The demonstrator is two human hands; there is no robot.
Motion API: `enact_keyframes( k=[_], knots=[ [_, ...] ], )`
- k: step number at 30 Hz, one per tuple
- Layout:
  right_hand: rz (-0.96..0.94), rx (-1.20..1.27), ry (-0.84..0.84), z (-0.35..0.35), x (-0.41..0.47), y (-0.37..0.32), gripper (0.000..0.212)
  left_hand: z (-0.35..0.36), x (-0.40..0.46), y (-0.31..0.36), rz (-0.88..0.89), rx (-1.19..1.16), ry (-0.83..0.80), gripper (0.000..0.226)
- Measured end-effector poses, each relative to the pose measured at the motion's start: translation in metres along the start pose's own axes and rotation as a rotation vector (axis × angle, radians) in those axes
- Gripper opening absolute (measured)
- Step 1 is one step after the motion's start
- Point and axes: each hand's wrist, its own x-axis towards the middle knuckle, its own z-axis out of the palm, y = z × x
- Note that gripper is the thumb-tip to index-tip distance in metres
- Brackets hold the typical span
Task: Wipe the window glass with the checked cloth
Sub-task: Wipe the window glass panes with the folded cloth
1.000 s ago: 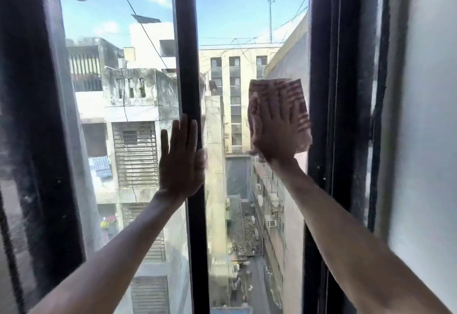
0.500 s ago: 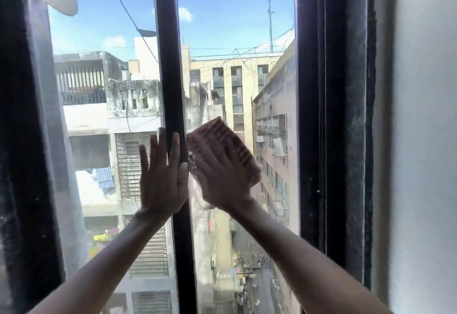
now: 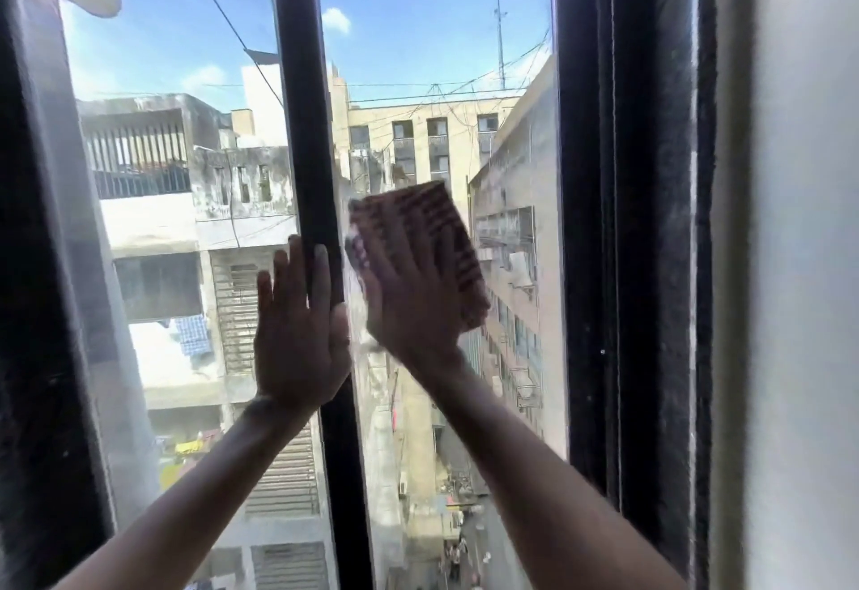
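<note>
Red-checked cloth (image 3: pixel 432 240) pressed flat on window glass (image 3: pixel 432 54) under my right hand (image 3: pixel 409 305); left hand (image 3: pixel 300 338) spread open, braced on black frame bar (image 3: pixel 302 124).

Strong daylight enters through the window glass (image 3: pixel 432 54), backlighting both hands into near-silhouette, while the dark frame (image 3: pixel 623 217) stays underexposed, the checked cloth (image 3: pixel 432 236) shows motion blur, and wide-angle distortion bends the frame edges.
</note>
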Motion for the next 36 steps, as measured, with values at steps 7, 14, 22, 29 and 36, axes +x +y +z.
enact_keyframes(
  k=[7, 14, 22, 29, 36],
  knots=[
    [-0.063, -0.108, -0.121, -0.028, -0.076, 0.099, 0.063, 0.003, 0.008, 0.007, 0.02, -0.022, 0.015, 0.067],
    [0.15, -0.043, 0.059, -0.017, 0.042, 0.038, 0.059, 0.002, 0.001, 0.002, 0.01, 0.012, 0.005, 0.067],
    [-0.123, -0.063, -0.096, -0.013, -0.059, 0.061, 0.056, 0.004, 0.006, 0.009, 0.003, -0.036, 0.029, 0.068],
    [0.125, -0.068, -0.05, -0.037, 0.021, 0.113, 0.061, -0.003, 0.006, 0.014, -0.002, -0.072, 0.018, 0.066],
    [0.064, -0.053, 0.05, -0.016, 0.061, 0.02, 0.054, 0.007, 0.003, 0.005, 0.03, -0.062, 0.053, 0.066]
  ],
)
